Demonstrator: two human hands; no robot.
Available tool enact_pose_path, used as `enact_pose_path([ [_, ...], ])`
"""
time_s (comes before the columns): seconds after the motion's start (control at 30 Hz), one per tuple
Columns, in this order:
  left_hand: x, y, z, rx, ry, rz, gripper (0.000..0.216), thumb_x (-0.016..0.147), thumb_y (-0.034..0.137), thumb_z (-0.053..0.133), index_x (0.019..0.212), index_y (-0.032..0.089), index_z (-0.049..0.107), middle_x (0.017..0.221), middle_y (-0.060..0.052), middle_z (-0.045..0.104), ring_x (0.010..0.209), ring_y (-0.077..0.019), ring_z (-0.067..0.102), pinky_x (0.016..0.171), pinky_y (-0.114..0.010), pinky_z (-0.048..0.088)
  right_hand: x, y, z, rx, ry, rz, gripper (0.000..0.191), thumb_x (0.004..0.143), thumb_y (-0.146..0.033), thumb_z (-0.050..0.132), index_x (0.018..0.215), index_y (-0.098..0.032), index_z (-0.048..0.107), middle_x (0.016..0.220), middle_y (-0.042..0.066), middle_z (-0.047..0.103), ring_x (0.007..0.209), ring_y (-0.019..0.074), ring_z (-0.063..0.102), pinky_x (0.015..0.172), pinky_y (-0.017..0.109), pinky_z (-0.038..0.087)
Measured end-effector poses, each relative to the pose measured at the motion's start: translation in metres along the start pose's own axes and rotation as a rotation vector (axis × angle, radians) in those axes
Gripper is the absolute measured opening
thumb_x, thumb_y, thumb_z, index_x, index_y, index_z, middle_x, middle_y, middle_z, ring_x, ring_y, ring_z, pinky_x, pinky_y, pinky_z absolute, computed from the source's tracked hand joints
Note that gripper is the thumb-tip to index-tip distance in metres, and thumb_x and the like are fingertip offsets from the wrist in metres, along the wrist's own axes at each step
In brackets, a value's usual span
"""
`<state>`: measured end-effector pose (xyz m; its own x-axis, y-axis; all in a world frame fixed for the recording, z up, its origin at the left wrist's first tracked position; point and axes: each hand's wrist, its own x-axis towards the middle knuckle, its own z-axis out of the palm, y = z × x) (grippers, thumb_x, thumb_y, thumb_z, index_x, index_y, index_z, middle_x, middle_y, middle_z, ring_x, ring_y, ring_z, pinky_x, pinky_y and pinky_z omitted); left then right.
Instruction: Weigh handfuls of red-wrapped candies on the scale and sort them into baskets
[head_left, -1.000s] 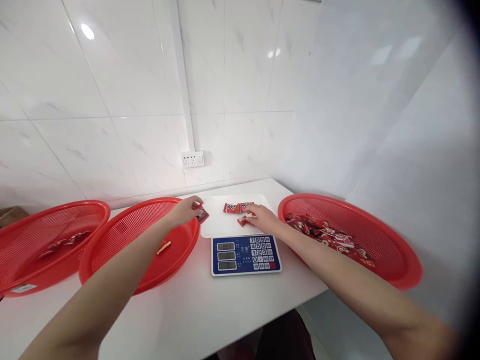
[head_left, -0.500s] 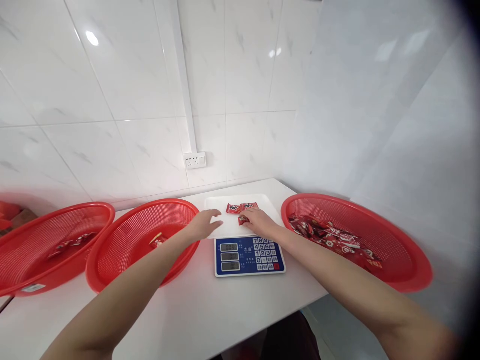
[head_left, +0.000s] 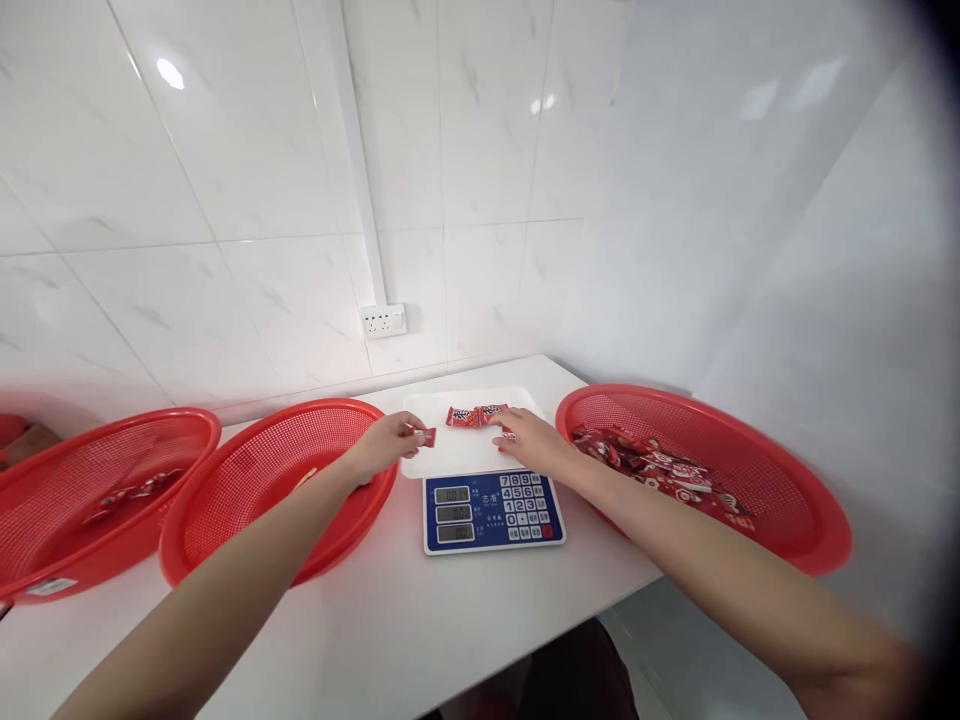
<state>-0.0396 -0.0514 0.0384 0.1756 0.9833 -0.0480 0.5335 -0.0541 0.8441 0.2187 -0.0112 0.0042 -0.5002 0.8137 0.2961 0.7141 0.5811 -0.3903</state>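
Note:
My left hand [head_left: 388, 443] is at the left edge of the scale's white weighing plate [head_left: 450, 460], pinching a small red snack packet [head_left: 427, 437] between thumb and fingers. Over the right part of the plate, my right hand [head_left: 529, 440] curls round another red packet [head_left: 508, 433], partly hidden by the thumb and fingers. Just beyond its fingertips, two red packets with dark and white lettering, one at the left [head_left: 460, 416] and one at the right [head_left: 491, 412], lie side by side on the plate. The scale's blue panel [head_left: 495, 508] faces me with lit displays and keys.
On the right stands a red mesh basket [head_left: 814, 500] with many red packets [head_left: 675, 475]. Two more red baskets, a nearer one [head_left: 225, 500] and a farther one [head_left: 150, 430], stand left, holding a few packets. A tiled wall with a socket [head_left: 383, 321] rises behind the white table [head_left: 360, 640].
My left hand was open and bare; it now pinches a red packet at the plate's left side. My right hand has shifted slightly right with a packet at its fingers. The display reading has changed.

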Motion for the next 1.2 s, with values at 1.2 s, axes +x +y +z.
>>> enact_pose_path([
  [1.2, 0.054, 0.004, 0.022, 0.830, 0.047, 0.244, 0.030, 0.089, 0.029, 0.049, 0.116, 0.017, 0.052, 0.115, -0.008, 0.057, 0.100, -0.0207, 0.056, 0.084, -0.041, 0.047, -0.004, 0.010, 0.002, -0.257, -0.175, 0.132, 0.034, 0.083, -0.023, 0.049, 0.116, -0.018, 0.057, 0.118, 0.012, 0.057, 0.105, 0.0273, 0.054, 0.083, 0.036, 0.043],
])
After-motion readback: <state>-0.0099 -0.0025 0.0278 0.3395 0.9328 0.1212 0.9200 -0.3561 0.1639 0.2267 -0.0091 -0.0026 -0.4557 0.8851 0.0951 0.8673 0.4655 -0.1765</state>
